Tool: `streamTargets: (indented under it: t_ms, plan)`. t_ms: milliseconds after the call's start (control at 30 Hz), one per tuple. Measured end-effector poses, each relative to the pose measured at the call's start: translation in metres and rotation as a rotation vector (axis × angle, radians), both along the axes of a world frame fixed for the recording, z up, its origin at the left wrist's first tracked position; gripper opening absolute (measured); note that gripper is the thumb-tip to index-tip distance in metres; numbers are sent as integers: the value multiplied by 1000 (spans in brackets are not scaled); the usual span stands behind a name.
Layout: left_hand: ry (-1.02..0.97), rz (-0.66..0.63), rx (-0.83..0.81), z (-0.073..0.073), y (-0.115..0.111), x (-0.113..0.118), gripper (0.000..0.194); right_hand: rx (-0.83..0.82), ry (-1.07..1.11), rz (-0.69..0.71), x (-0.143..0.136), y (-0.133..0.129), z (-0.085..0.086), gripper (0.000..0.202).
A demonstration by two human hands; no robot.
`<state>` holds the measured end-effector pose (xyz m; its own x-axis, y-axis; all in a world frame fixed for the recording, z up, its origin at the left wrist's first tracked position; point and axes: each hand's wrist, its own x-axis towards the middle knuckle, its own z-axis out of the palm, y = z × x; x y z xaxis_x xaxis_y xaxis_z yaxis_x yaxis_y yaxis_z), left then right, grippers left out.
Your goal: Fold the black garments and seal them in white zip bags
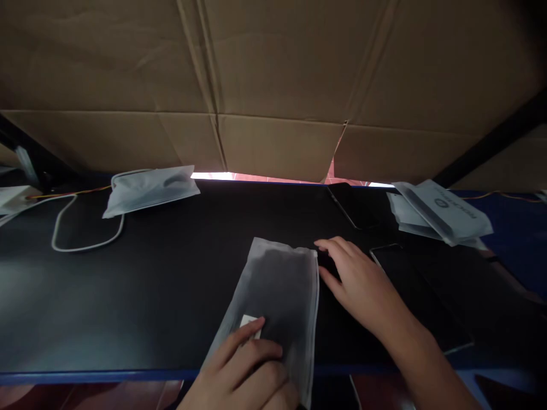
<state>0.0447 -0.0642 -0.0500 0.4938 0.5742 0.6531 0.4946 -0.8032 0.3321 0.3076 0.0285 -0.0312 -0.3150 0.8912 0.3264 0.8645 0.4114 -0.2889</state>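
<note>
A frosted translucent zip bag (282, 285) lies on the black table near the front edge, its lower end reaching past that edge. On its lower left part rests my left hand (252, 370), fingers slightly bent and apart, partly covering a small white label (250, 322). Just right of the bag's upper right corner, beside the zip slider, is my right hand (354, 279). Its thumb and fingers are apart, with nothing visible between them.
A dark phone (350, 204) and a larger clear-edged dark item (421, 290) lie right. Stacked printed bags (448, 213) are at the far right. Back left are another frosted bag (151, 191) and a white cable (88, 247). Cardboard (277, 62) stands behind the table (128, 307).
</note>
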Motion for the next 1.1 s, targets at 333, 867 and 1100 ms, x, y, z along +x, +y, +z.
streamTargets:
  t_ms: [333, 867, 1100]
  plan:
    - [453, 201, -145, 13, 32, -18, 75, -169, 92, 132, -28, -57, -6, 76]
    - [541, 271, -133, -3, 35, -27, 77, 37, 172, 154, -41, -46, -3, 36]
    - [569, 401, -277, -12, 41, -120, 69, 21, 197, -11, 12, -54, -5, 37]
